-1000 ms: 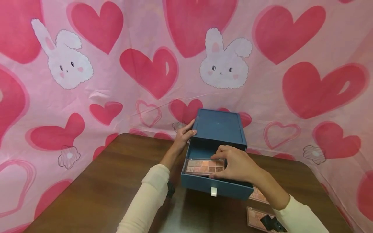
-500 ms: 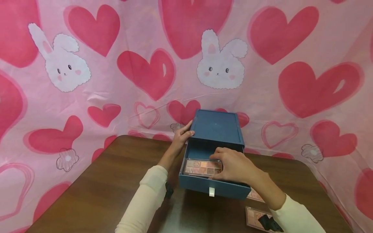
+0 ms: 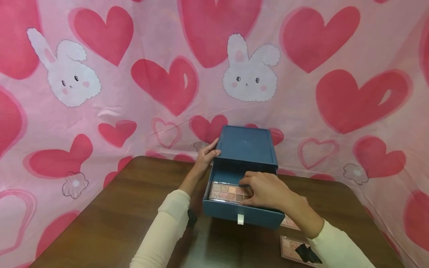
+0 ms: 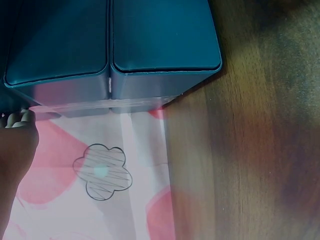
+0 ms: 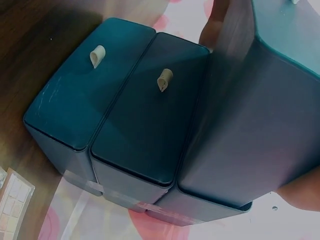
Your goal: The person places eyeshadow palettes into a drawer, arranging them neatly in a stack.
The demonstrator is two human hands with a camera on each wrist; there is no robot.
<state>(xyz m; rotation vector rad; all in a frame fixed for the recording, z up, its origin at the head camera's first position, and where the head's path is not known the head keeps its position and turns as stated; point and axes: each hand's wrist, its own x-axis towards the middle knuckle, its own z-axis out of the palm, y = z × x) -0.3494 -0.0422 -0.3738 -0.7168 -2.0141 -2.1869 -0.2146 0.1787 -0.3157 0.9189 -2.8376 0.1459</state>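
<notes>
- Left hand: fingers extended along the left side of the blue cabinet, thumb at its top edge.
- Right hand: reaches into the pulled-out top drawer, thumb and fingers gripping the right end of a clear-lidded palette.
- Palette lies inside the drawer, at left, just behind the front wall; pans face up.
- Two lower drawers sit closed, pale pull tabs showing.
- Two more palettes on the wooden table, right of the cabinet.
- Pink backdrop behind, printed with hearts and rabbits.
</notes>
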